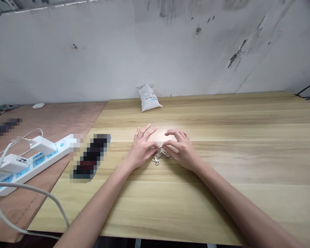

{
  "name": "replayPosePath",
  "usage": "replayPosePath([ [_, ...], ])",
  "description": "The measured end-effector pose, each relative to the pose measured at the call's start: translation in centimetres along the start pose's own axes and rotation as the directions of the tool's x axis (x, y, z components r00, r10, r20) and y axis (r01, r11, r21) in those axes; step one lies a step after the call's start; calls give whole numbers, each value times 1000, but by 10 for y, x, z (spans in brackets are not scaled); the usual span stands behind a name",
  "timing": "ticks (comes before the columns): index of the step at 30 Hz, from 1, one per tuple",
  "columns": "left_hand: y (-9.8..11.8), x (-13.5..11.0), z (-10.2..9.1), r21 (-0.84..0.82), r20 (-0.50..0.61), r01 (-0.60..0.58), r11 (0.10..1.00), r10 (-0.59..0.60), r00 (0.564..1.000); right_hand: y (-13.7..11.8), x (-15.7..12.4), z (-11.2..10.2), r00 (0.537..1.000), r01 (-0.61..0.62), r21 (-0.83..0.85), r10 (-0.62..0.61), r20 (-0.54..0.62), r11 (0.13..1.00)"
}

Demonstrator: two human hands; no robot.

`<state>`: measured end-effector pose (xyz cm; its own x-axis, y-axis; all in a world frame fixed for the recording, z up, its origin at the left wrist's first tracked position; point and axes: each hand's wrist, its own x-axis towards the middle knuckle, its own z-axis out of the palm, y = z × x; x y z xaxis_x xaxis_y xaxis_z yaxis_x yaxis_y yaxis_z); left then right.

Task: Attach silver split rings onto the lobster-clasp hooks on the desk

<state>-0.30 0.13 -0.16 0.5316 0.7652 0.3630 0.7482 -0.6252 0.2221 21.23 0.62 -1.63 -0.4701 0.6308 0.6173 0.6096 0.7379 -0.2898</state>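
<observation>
A small heap of silver metal clasps and rings (160, 157) lies on the light wooden table (222, 165), between my two hands. My left hand (141, 147) pinches a piece at the heap's left edge with thumb and forefinger, its other fingers spread upward. My right hand (180, 147) pinches the same cluster from the right, fingers curled over it. Both forearms reach in from the near edge.
A small white pouch (148, 97) stands at the back by the wall. A blurred dark object (91, 156) lies left of my hands. On the brown table at left sit a white power strip (31, 160) with chargers, cables, and a white mouse (38, 105).
</observation>
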Motion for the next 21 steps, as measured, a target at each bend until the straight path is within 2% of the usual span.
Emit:
replayPosePath([
  [10,0,0,1,-17,-2,-2,1000,2,1000,-2,0,0,1000,10,-32,-10,3,999],
  [21,2,0,2,-63,56,11,998,-7,998,-3,3,3,993,119,-141,-117,21,983],
])
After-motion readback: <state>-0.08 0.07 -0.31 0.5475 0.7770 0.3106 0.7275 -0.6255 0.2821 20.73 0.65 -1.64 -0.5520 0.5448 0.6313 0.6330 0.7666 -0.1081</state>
